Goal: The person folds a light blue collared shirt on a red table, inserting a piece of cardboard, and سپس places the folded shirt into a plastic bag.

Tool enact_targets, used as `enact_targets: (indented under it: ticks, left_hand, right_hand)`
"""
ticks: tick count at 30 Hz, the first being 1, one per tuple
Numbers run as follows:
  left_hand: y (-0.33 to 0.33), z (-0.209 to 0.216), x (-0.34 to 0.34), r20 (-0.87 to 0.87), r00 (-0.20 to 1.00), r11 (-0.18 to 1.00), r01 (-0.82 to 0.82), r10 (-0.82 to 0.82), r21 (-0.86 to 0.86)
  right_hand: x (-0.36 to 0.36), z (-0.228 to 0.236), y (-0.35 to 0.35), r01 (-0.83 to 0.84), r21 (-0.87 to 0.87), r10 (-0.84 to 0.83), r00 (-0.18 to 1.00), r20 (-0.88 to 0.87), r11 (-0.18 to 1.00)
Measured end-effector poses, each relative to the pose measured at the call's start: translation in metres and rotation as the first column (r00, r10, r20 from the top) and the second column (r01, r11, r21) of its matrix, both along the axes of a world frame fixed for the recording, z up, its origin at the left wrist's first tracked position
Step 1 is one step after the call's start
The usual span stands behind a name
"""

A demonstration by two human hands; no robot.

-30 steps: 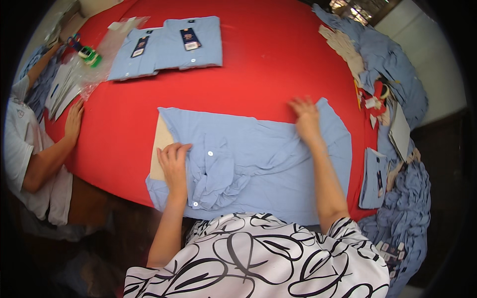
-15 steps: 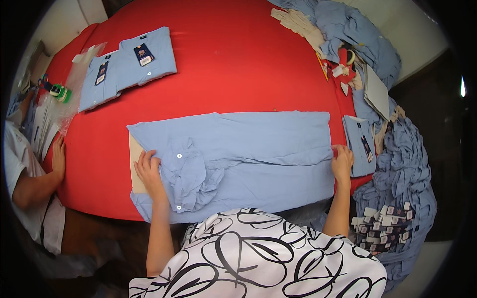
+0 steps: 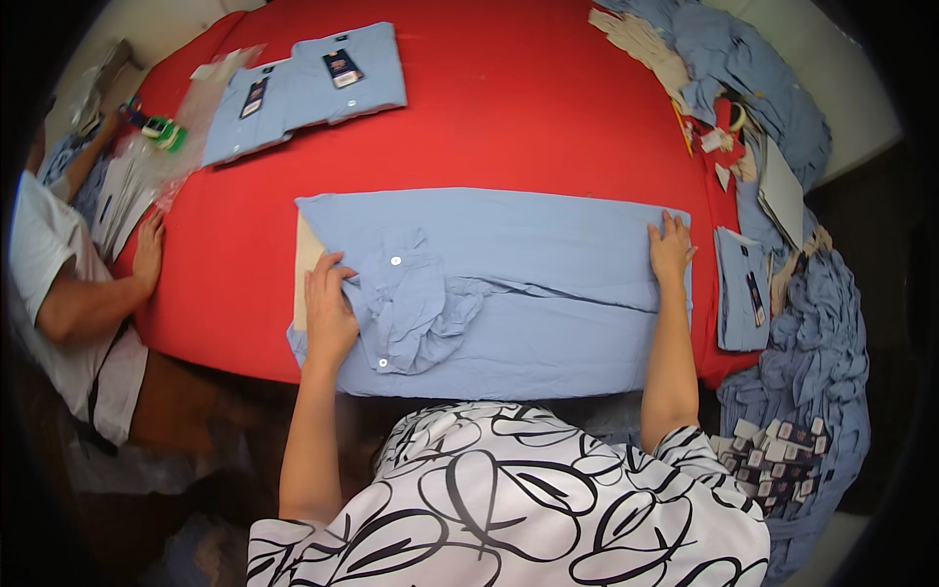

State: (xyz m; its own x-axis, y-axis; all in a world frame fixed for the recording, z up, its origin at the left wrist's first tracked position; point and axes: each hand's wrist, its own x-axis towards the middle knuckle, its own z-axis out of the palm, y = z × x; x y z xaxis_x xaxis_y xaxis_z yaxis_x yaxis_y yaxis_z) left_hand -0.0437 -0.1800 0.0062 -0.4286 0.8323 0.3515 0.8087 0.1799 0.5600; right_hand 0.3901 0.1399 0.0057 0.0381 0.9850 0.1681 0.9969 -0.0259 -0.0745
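A light blue shirt (image 3: 548,235) lies spread lengthwise in front of me, with its long edges folded in and a seam along its middle. A beige board (image 3: 302,259) shows at its left end. Near that end sits a bunched cuffed sleeve (image 3: 416,313) with white buttons. My left hand (image 3: 331,308) rests on the board and the fabric beside the sleeve, its fingers loosely apart. At the shirt's far right end, my right hand (image 3: 671,249) lies on the cloth with fingers spread.
Two folded, tagged shirts (image 3: 342,83) lie at the back left of the red table (image 3: 509,108). Another folded shirt (image 3: 740,293), heaped blue garments (image 3: 827,333), a tag pile (image 3: 778,460) and a tape roll (image 3: 736,115) stand right. A co-worker's hand (image 3: 149,254) touches the left edge.
My right hand has moved from the shirt's right edge up toward its far right corner, fingers now spread. My left hand stays at the board end. The whole view has shifted.
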Motion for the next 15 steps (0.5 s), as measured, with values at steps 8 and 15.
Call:
enact_targets:
  ticks: [8, 15]
  left_hand:
    - [-0.007, -0.011, -0.001, -0.111, 0.994, 0.995, 0.003, 0.008, 0.105]
    - [-0.004, -0.012, -0.003, -0.086, 0.996, 0.992, 0.008, 0.003, 0.124]
  right_hand:
    - [-0.252, 0.040, -0.141, -0.942, 0.275, 0.920, 0.075, -0.385, 0.192]
    - [-0.244, 0.071, -0.165, -0.968, 0.139, 0.931, 0.153, -0.330, 0.208]
